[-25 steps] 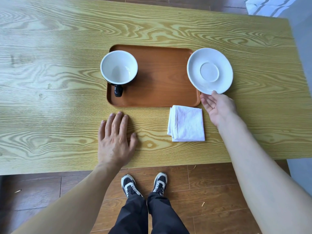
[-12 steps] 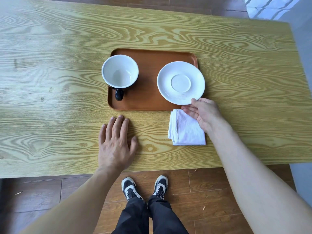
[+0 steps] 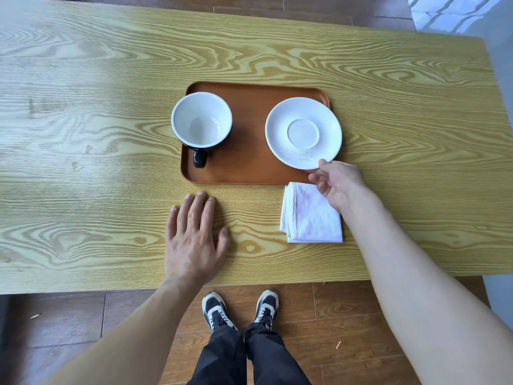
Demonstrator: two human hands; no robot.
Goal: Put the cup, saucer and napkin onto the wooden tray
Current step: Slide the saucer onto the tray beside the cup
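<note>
The brown wooden tray (image 3: 249,107) lies in the middle of the table. A cup (image 3: 201,124), white inside and black outside, stands upright on the tray's left half, its handle towards me. The white saucer (image 3: 303,133) sits over the tray's right half, its right rim reaching past the tray's edge. My right hand (image 3: 337,182) pinches the saucer's near rim between thumb and fingers. A folded white napkin (image 3: 308,218) lies on the table just below the tray's near right corner, partly under my right wrist. My left hand (image 3: 194,237) rests flat on the table, fingers apart.
The light wood-grain table (image 3: 111,162) ends close to me, its near edge just behind my left wrist. Below it are brown floorboards and my two shoes (image 3: 240,309). The table's right edge (image 3: 497,134) borders a grey floor.
My right hand carried the saucer leftwards from the table beside the tray onto the tray's right half. The left hand, cup and napkin stayed where they were.
</note>
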